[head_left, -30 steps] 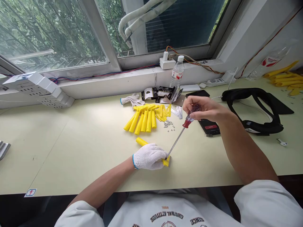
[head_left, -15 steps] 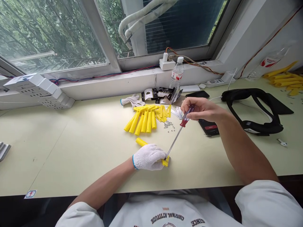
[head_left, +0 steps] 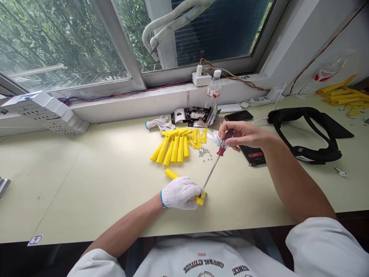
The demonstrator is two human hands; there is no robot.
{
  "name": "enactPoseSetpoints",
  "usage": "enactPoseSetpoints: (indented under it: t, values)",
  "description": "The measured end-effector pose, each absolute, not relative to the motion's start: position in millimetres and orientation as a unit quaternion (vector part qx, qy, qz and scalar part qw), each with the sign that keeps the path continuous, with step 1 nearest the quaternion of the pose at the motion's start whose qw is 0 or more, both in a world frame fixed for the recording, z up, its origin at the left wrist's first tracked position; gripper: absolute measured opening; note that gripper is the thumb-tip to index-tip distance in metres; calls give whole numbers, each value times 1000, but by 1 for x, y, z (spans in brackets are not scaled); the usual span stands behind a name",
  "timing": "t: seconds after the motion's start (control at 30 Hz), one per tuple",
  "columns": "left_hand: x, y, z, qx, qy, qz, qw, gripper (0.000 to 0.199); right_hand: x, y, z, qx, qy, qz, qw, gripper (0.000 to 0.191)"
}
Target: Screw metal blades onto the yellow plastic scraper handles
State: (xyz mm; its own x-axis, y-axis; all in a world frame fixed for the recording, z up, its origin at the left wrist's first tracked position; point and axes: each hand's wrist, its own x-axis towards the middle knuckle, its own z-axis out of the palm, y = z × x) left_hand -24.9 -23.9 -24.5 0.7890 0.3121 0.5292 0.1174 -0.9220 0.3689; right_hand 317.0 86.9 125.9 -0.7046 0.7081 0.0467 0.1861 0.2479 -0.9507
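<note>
My left hand (head_left: pixel 181 193), in a white knit glove with a blue cuff, is closed over a yellow scraper (head_left: pixel 172 174). The scraper's handle sticks out toward the far left, and a grey blade edge shows at its head beside my fingertips. Bare, my right hand (head_left: pixel 240 134) grips the clear and red handle of a screwdriver (head_left: pixel 213 169). The shaft slants down to the left, its tip on the scraper head. Whether a screw sits under the tip is hidden. Beyond lie several yellow scraper handles (head_left: pixel 174 148), flat yellow plates (head_left: pixel 197 137) and small metal nuts or screws (head_left: pixel 204 153).
Behind the parts lie a white glove (head_left: pixel 160 123), black packaging (head_left: pixel 198 114) and a water bottle (head_left: pixel 213 90). On the right are a phone (head_left: pixel 255 156), a black headset (head_left: pixel 308 134) and an earbud (head_left: pixel 341 172). White boxes (head_left: pixel 47 112) stand at left.
The view has shifted slightly. My right hand still holds the screwdriver on the scraper head, its fingers slightly changed around the handle. The left hand keeps its hold.
</note>
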Motion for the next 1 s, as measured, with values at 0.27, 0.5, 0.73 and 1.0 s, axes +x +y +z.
enactPoseSetpoints:
  t: [0.27, 0.5, 0.73, 1.0]
  values:
    - [-26, -25, -25, 937, 127, 276, 174, 18, 308, 85, 126, -360, -770, 476, 226, 36]
    - [-24, -25, -21, 931, 126, 304, 157, 18, 316, 88, 125, -312, -746, 535, 246, 35]
    - [-25, -25, -19, 934, 114, 296, 167, 19, 309, 86, 125, -367, -771, 475, 214, 33]
    - [-25, -25, -22, 931, 113, 305, 168, 22, 320, 88, 127, -334, -753, 524, 217, 35]
